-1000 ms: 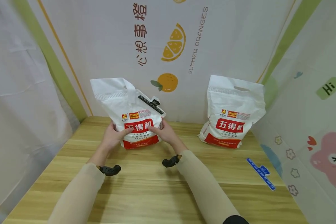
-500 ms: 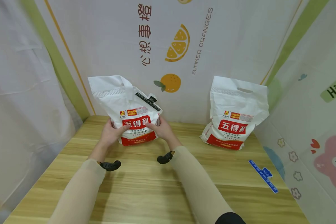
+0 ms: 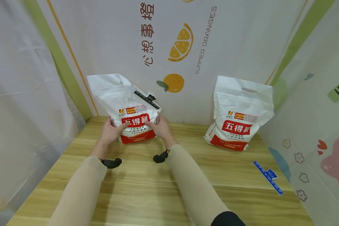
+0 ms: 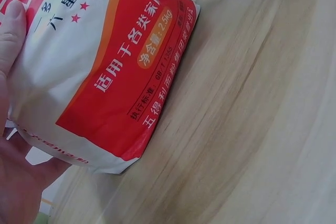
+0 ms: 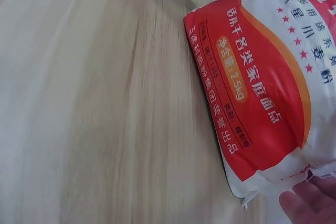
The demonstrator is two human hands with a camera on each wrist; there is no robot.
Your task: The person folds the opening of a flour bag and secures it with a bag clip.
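A white flour bag [image 3: 131, 106] with red print stands at the back left of the table, leaning a little. My left hand [image 3: 109, 131] grips its left side and my right hand [image 3: 162, 128] its right side, thumbs on the front. A black bag clip [image 3: 147, 99] sits slantwise across the bag's upper right corner. In the left wrist view, the bag's red lower front [image 4: 128, 66] is close over the wood, with fingers [image 4: 50, 174] reaching round its side. The right wrist view has the same red front [image 5: 247, 87], with fingertips [image 5: 296, 208] at its edge.
A second flour bag [image 3: 234, 121], similar and with no clip on it, stands at the back right. A blue bag clip [image 3: 268, 178] lies on the wooden table [image 3: 147, 188] at the right. Printed curtains [image 3: 183, 103] hang behind and at both sides.
Both hands, still gripping the flour bag, have moved it slightly left and back, away from the second bag. The head view has shifted a little. The blue clip and second bag stay in place.
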